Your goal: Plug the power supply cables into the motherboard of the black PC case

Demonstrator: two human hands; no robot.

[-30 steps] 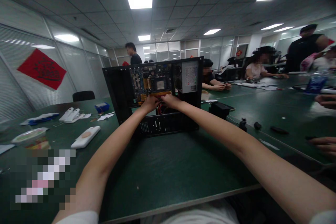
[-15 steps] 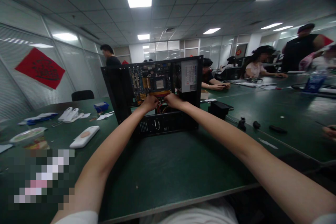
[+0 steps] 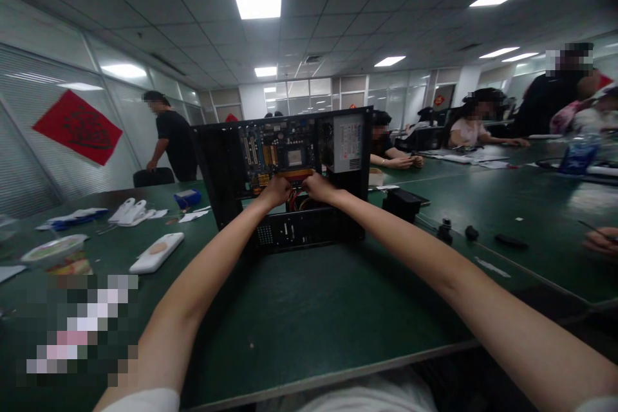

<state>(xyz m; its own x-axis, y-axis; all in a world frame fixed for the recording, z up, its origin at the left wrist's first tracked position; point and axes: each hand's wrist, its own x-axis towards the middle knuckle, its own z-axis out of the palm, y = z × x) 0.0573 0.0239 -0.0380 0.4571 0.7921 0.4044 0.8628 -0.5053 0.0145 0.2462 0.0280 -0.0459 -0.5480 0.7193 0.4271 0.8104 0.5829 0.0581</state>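
Note:
An open black computer case (image 3: 219, 174) stands on the green table (image 3: 309, 309) with its motherboard (image 3: 277, 151) facing me and a grey power supply (image 3: 346, 141) at its upper right. Both my arms reach into it. My left hand (image 3: 275, 192) and my right hand (image 3: 316, 187) are closed side by side just under an orange slot strip (image 3: 294, 173) at the board's lower edge, over a bundle of red and coloured wires (image 3: 295, 201). What the fingers pinch is too small to make out.
On the table at left lie a white flat device (image 3: 157, 252), white handsets (image 3: 128, 211), a small blue box (image 3: 187, 197) and a plate (image 3: 53, 248). Small black parts (image 3: 445, 230) and a black box (image 3: 404, 201) lie to the right. Other people sit and stand behind; another person's hand (image 3: 601, 241) shows at right.
My hands stay at the same spot in the case, shifting only slightly. A person in black behind the case has walked left. The hands at the right edge have mostly withdrawn.

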